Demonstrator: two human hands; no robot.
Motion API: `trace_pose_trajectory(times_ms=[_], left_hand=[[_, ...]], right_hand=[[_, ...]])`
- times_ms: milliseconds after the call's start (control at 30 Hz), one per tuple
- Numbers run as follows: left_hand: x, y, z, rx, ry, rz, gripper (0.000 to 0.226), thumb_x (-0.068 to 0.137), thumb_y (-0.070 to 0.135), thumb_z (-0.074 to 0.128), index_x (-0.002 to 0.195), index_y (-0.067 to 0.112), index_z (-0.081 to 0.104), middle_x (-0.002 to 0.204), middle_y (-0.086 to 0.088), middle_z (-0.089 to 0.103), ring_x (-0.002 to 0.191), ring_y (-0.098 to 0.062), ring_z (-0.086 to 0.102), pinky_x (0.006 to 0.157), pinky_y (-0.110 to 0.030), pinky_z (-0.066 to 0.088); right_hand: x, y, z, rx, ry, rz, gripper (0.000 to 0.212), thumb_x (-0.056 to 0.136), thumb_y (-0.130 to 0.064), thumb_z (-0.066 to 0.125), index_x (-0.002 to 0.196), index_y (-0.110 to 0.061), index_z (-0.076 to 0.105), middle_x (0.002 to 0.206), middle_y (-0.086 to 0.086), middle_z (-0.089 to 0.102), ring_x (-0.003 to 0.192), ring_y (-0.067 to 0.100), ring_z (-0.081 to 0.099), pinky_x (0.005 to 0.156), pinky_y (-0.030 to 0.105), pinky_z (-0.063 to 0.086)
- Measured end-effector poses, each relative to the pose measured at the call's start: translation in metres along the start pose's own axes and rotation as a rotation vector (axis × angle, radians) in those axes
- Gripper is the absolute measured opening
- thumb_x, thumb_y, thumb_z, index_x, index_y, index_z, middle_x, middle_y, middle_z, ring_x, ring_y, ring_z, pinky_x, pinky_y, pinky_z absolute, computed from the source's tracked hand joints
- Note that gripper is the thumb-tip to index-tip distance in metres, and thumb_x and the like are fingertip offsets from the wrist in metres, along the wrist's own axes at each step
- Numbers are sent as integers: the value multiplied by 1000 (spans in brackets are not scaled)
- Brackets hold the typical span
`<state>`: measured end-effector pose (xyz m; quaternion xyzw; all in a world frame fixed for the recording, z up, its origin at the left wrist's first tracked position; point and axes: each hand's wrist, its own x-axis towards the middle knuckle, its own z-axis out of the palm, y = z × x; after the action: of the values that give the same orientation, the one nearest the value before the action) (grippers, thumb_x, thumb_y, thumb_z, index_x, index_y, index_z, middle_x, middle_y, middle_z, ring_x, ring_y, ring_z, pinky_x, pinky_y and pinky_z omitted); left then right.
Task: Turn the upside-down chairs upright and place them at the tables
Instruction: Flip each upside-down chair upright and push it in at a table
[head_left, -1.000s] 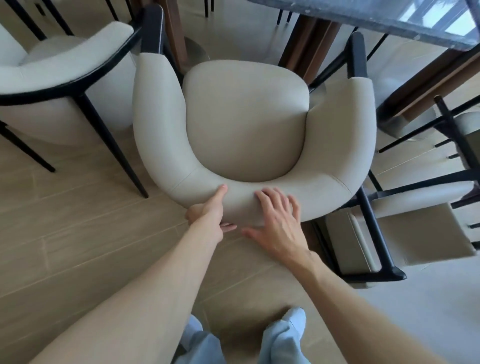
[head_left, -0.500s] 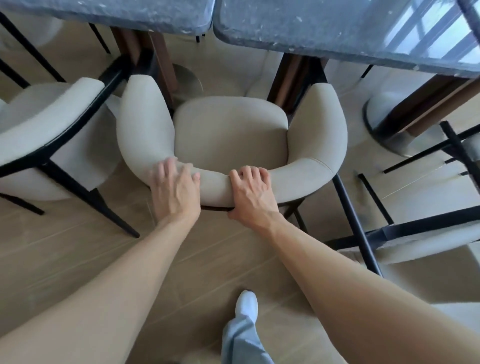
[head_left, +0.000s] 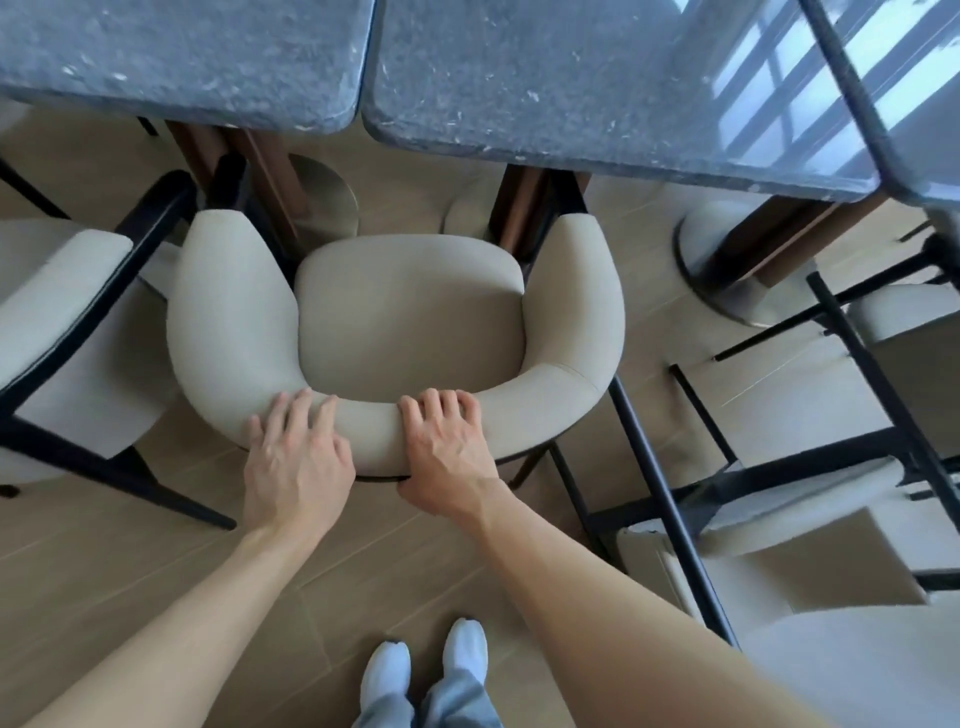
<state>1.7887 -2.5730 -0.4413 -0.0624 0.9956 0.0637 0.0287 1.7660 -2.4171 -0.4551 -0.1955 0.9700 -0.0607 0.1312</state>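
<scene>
A beige upholstered chair (head_left: 410, 322) with a curved backrest stands upright in front of me, its front near the edge of the grey stone tables (head_left: 519, 78). My left hand (head_left: 296, 462) lies over the top of the backrest with fingers spread and fairly straight. My right hand (head_left: 447, 457) grips the backrest, fingers curled over the top and thumb under its rear edge. At the right, an upside-down chair (head_left: 810, 499) with black legs pointing up stands on the floor.
Another upright beige chair (head_left: 67, 332) with a black frame stands close on the left. Two round table bases (head_left: 727, 270) and wooden pedestals stand under the tables. My feet (head_left: 421, 670) are on the wooden floor just behind the chair.
The chair has slid forward toward the tables. My left hand moved from gripping the back's underside to lying on top; the view rose, showing more tabletop.
</scene>
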Motion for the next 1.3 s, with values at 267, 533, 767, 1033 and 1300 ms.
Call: trace_pose_trajectory(times_ms=[267,533,767,1033,1300], left_hand=[[30,31,-66,-177,-494,114,29,98,37,54,120,30,71,125,0,71,118,-29,61,91,-34,46],[22,160,-147,-733,-604,296,25,99,34,56,115,22,72,110,2,75,91,-16,73,87,-32,53],[-27,291,-214,-1113,-635,431,29,102,37,52,115,19,70,113,-3,73,97,-18,71,95,-40,56],[-118,407,-244,-1153,-672,613,27,101,44,47,108,28,68,115,1,71,99,-14,70,98,-45,54],[-216,490,-223,-1189,-676,502,29,101,30,55,107,8,72,105,-13,75,97,-28,72,87,-43,57]], right_hand=[[-12,17,-66,741,-167,347,70,89,-42,66,149,-13,42,149,10,43,137,25,44,113,36,35],[-116,81,-161,1032,303,699,60,92,-46,62,142,-13,53,139,5,61,124,17,58,98,29,46],[-229,139,-228,1020,688,815,48,98,-46,56,137,-18,57,133,-3,62,111,8,57,86,20,44],[-359,181,-263,1052,935,895,39,104,-35,50,134,-13,59,130,4,63,121,18,58,108,43,45],[-502,238,-248,1060,914,911,37,100,-40,54,128,-17,62,120,-1,66,112,19,62,102,39,49]])
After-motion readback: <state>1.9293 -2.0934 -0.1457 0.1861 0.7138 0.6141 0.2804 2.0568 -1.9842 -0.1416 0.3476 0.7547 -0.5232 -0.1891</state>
